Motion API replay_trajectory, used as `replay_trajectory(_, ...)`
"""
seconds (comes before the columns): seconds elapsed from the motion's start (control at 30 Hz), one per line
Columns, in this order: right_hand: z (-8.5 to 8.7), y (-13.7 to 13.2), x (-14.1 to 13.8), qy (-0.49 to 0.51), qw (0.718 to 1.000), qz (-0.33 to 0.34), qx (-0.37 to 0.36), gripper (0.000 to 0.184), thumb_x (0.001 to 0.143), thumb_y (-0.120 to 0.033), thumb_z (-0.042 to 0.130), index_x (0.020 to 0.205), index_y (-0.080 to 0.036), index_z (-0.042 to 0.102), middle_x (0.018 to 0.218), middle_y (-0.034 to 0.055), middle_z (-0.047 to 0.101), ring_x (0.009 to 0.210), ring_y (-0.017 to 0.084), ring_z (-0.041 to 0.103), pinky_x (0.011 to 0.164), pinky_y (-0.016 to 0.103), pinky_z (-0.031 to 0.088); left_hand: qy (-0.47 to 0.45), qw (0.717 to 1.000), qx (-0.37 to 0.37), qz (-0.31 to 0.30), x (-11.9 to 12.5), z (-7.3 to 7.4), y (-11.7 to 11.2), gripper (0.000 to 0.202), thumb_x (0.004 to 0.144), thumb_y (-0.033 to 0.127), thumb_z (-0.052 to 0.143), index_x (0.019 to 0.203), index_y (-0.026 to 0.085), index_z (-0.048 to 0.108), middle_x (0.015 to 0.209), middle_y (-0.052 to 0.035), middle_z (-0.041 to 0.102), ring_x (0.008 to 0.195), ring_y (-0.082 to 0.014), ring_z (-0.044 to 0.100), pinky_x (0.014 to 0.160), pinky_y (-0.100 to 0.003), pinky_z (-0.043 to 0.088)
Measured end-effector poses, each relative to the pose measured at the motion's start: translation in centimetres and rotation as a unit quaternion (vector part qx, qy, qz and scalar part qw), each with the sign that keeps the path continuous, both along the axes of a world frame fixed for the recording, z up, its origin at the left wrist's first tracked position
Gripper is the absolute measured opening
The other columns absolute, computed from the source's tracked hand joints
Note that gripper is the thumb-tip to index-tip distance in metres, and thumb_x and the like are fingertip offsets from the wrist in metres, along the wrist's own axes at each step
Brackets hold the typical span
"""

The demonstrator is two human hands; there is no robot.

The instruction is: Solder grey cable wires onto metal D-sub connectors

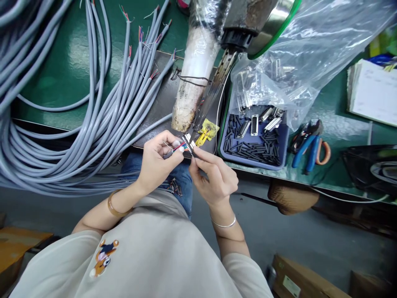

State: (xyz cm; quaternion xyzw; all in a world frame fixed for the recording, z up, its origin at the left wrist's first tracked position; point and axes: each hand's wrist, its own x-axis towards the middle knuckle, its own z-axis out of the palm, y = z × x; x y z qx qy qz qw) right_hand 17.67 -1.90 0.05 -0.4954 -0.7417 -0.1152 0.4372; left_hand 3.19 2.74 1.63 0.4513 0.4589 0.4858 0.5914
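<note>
My left hand point(161, 159) is closed in a pinch around the stripped end of a grey cable point(155, 126), its thumb and a fingertip under white covers. Red, blue and other thin coloured wires run from the pinch to a small metal multi-pin connector point(187, 141). At the connector's near right side, my right hand point(214, 171) pinches a thin black tube point(191, 152) between thumb and fingers. Just above the connector, the metal tip of a soldering iron point(214, 91) in a stand points down, beside a plastic-wrapped white cylinder point(195, 70). A yellow clip-like piece point(204, 135) lies close by.
A blue tray point(252, 162) on the right holds short black tubes and several connectors, partly under a clear plastic bag point(297, 78). Blue-handled cutters point(307, 147) lie beside it. Grey cables point(102, 136) with bared wire ends cover the left. More connectors point(175, 187) hang by my lap.
</note>
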Motion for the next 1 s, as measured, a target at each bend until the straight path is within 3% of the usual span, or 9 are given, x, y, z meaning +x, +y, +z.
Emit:
replay_trajectory(0.27, 0.31, 0.17, 0.02, 0.148, 0.986, 0.017, -0.079, 0.021, 0.085, -0.005, 0.072, 0.09, -0.023, 0.062, 0.093, 0.0015, 0.08, 0.084, 0.015, 0.078, 0.074, 0.027, 0.064, -0.039, 0.998, -0.035, -0.039, -0.53, -0.18, -0.02, 0.024, 0.072, 0.03, 0.083, 0.073, 0.016, 0.063, 0.068, 0.0033, 0.063, 0.045, -0.0018, 0.041, 0.043, -0.017, 0.036)
replay_trajectory(0.6, 0.13, 0.46, -0.12, 0.112, 0.992, 0.014, -0.057, 0.021, 0.086, -0.006, 0.072, 0.096, -0.024, 0.067, 0.1, 0.0032, 0.081, 0.088, 0.016, 0.079, 0.078, 0.027, 0.065, -0.024, 1.0, 0.003, 0.001, -0.01, 0.01, 0.14, 0.018, 0.073, 0.02, 0.078, 0.072, 0.017, 0.06, 0.072, 0.0017, 0.063, 0.06, -0.0064, 0.054, 0.055, -0.017, 0.045)
replay_trajectory(0.83, 0.51, 0.74, -0.15, 0.097, 0.994, 0.002, -0.042, 0.023, 0.085, -0.008, 0.075, 0.1, -0.025, 0.07, 0.102, 0.0024, 0.081, 0.088, 0.017, 0.079, 0.08, 0.027, 0.067, -0.003, 1.0, 0.008, 0.008, 0.07, 0.19, 0.19, 0.023, 0.076, 0.029, 0.081, 0.073, 0.018, 0.06, 0.069, 0.0022, 0.062, 0.051, -0.0049, 0.045, 0.047, -0.019, 0.037)
replay_trajectory(1.0, 0.86, 0.45, -0.33, 0.026, 0.999, -0.008, -0.021, 0.019, 0.085, -0.009, 0.075, 0.096, -0.022, 0.067, 0.1, 0.0041, 0.082, 0.085, 0.016, 0.079, 0.076, 0.024, 0.066, -0.012, 1.0, 0.008, 0.001, -0.04, 0.32, 0.15, 0.025, 0.076, 0.031, 0.081, 0.072, 0.019, 0.06, 0.069, 0.0029, 0.06, 0.051, -0.0049, 0.045, 0.046, -0.019, 0.036)
